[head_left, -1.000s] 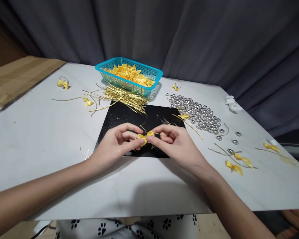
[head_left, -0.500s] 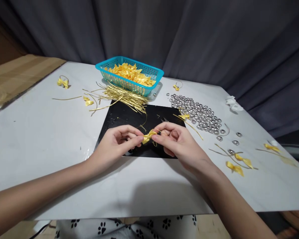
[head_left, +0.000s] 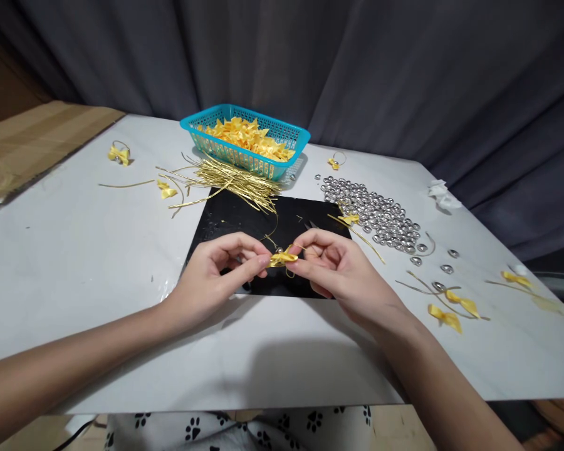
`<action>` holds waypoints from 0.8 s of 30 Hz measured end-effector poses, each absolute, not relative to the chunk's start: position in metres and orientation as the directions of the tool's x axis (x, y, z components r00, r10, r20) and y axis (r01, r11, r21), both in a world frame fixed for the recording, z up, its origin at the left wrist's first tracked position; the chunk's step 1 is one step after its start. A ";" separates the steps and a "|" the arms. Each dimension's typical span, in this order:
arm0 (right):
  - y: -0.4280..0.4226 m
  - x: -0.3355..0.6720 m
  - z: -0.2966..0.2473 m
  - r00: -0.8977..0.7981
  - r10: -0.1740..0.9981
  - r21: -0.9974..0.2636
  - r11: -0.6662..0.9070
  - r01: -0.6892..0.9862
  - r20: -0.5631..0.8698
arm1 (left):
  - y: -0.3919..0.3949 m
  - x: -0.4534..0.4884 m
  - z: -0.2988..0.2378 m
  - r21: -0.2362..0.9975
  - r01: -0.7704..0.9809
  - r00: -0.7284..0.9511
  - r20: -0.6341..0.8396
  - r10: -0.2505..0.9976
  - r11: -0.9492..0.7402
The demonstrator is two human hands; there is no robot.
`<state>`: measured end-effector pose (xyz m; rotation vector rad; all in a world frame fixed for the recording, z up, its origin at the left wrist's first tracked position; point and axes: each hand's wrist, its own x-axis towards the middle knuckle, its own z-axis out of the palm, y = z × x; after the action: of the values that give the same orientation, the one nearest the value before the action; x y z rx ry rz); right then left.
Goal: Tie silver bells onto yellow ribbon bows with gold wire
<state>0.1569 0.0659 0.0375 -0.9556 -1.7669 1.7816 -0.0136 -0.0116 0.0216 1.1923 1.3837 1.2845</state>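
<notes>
A small yellow ribbon bow [head_left: 282, 257] with a thin gold wire tie is pinched between both hands above the black mat [head_left: 225, 219]. My left hand [head_left: 216, 272] grips its left side with thumb and forefinger closed. My right hand [head_left: 338, 269] pinches its right side, fingers curled. A loop of the gold wire hangs just below the bow.
A teal basket [head_left: 291, 134] of yellow bows stands at the back, a bundle of gold wire ties [head_left: 230, 181] in front of it. A heap of silver beads [head_left: 376, 213] lies to the right. Loose bows [head_left: 444, 316] lie on the white table [head_left: 75, 250]; cardboard [head_left: 32, 138] at far left.
The bow has turned flatter between the fingers and risen slightly. My right hand has shifted a little to the right; both hands stay pinched on the bow.
</notes>
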 end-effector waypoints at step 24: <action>0.078 0.159 0.040 -0.390 0.886 -0.968 -0.242 0.072 -0.251 | -0.002 -0.019 0.008 0.977 -0.053 -0.115 -0.213 0.970 0.208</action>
<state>0.1593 0.0784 0.0405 -1.1933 -1.3918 1.6989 -0.0188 -0.0022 0.0083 0.9625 1.3589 1.1545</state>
